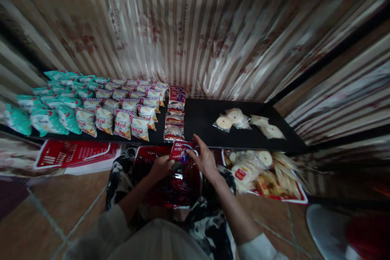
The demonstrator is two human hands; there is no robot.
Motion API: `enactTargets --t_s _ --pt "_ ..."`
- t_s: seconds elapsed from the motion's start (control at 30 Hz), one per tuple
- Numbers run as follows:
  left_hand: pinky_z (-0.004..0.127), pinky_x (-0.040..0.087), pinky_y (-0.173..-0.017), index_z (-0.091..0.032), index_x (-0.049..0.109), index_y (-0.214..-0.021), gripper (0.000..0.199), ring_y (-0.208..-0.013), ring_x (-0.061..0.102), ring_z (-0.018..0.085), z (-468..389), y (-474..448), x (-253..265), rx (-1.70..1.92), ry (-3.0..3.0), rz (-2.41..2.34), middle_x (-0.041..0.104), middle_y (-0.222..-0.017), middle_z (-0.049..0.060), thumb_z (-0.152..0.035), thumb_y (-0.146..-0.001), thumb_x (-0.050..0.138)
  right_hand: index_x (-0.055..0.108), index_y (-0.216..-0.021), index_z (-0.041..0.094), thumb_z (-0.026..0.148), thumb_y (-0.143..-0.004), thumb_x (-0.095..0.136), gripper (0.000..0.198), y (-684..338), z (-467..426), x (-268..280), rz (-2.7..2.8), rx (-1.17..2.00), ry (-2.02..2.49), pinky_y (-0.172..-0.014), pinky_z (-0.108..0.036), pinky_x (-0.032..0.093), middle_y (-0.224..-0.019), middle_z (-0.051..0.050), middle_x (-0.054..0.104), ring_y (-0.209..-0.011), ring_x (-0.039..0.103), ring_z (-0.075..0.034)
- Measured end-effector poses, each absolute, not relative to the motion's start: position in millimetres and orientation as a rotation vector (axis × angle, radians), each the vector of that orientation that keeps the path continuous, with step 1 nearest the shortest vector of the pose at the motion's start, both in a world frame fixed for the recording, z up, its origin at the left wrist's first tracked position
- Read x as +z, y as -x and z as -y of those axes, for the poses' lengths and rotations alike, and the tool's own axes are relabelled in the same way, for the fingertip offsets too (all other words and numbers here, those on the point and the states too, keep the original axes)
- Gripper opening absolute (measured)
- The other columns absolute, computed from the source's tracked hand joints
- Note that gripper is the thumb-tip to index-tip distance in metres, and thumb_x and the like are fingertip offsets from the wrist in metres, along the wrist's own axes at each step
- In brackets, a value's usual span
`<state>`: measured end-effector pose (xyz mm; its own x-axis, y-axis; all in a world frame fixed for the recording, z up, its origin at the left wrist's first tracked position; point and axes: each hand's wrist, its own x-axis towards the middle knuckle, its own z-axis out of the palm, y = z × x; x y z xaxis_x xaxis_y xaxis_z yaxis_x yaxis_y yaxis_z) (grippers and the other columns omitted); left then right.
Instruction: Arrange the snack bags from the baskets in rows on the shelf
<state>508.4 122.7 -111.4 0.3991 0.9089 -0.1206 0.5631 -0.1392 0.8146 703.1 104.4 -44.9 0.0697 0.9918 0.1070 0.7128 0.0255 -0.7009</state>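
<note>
A red snack packet with a blue figure on its front is held up just in front of the black shelf. My right hand grips its right side, thumb across the front and index finger raised behind. At the packet's lower left corner, the fingers of my left hand are closed on it. Beneath both hands a dark red basket rests between my knees, with shiny dark packets inside. Straight ahead on the shelf runs a row of similar red packets, overlapping from back to front.
The black shelf carries teal bags and white-and-orange snack bags in rows on the left. Clear-wrapped pale rounds lie right of centre. Below stand a basket of bagged food and a red-and-white tray. Striped sheeting hangs behind.
</note>
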Motion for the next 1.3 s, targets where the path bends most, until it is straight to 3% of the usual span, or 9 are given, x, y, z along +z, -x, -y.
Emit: enactTargets --t_s 0.13,0.2,0.33,0.5,0.63,0.87,1.07,1.3 --pt "0.025 0.049 -0.072 -0.016 0.069 -0.092 0.027 -0.079 0.065 0.017 -131 -510 -97 0.597 -1.776 -1.22 0.073 -0.087 0.004 -0.029 -0.085 0.046 0.038 -0.137 0.018 0.041 -0.076 0.063 0.07 -707 -100 -53 1.222 0.762 1.665 -0.087 -0.038 0.052 -0.124 -0.014 0.06 -0.102 0.063 -0.022" --pt "0.026 0.05 -0.071 -0.015 0.068 -0.094 0.027 -0.079 0.065 0.018 -135 -513 -92 0.637 -1.736 -1.202 0.073 -0.087 0.004 -0.03 -0.084 0.047 0.044 -0.131 0.018 0.042 -0.074 0.063 0.065 -708 -96 -57 1.13 0.895 1.618 -0.083 -0.038 0.053 -0.118 -0.013 0.064 -0.098 0.064 -0.022" --pt "0.027 0.051 -0.072 -0.013 0.068 -0.095 0.026 -0.081 0.066 0.018 -142 -521 -84 0.708 -1.558 -1.13 0.073 -0.089 0.005 -0.029 -0.082 0.051 0.062 -0.102 0.019 0.048 -0.073 0.063 0.041 -701 -86 -61 1.182 1.14 1.534 -0.081 -0.035 0.052 -0.095 -0.006 0.071 -0.089 0.066 -0.021" --pt "0.027 0.052 -0.074 -0.014 0.064 -0.097 0.023 -0.082 0.066 0.017 -152 -533 -79 0.771 -1.408 -1.075 0.072 -0.091 0.006 -0.028 -0.081 0.054 0.057 -0.086 0.02 0.058 -0.067 0.066 0.043 -690 -85 -60 1.004 1.193 1.421 -0.069 -0.03 0.052 -0.075 -0.001 0.068 -0.071 0.065 -0.018" --pt "0.027 0.052 -0.077 -0.014 0.061 -0.104 0.025 -0.085 0.066 0.017 -163 -542 -78 0.845 -1.393 -1.124 0.071 -0.094 0.006 -0.025 -0.082 0.054 0.053 -0.087 0.022 0.056 -0.066 0.068 0.043 -689 -98 -56 0.892 1.158 1.399 -0.063 -0.029 0.051 -0.072 -0.001 0.068 -0.064 0.063 -0.018" --pt "0.031 0.051 -0.089 -0.02 0.045 -0.134 0.052 -0.1 0.064 0.019 -180 -547 -74 0.894 -1.503 -1.289 0.069 -0.108 0.006 -0.019 -0.083 0.053 0.052 -0.087 0.021 0.053 -0.067 0.067 0.041 -698 -140 -58 0.916 1.054 1.423 -0.062 -0.028 0.05 -0.073 0.0 0.067 -0.064 0.062 -0.017" --pt "0.036 0.042 -0.104 -0.02 0.047 -0.132 0.055 -0.12 0.053 0.022 -207 -552 -69 0.976 -1.523 -1.344 0.06 -0.127 0.008 -0.012 -0.078 0.055 0.055 -0.096 0.02 0.057 -0.076 0.054 0.042 -706 -184 -57 1.116 0.875 1.618 -0.058 -0.026 0.047 -0.071 0.0 0.065 -0.064 0.061 -0.017" --pt "0.034 0.04 -0.104 -0.015 0.052 -0.128 0.049 -0.117 0.055 0.02 -244 -563 -57 0.973 -1.561 -1.521 0.059 -0.123 0.011 -0.01 -0.079 0.052 0.058 -0.101 0.017 0.049 -0.078 0.05 0.04 -707 -238 -43 1.243 0.693 1.731 -0.065 -0.027 0.047 -0.078 -0.003 0.066 -0.07 0.062 -0.019"
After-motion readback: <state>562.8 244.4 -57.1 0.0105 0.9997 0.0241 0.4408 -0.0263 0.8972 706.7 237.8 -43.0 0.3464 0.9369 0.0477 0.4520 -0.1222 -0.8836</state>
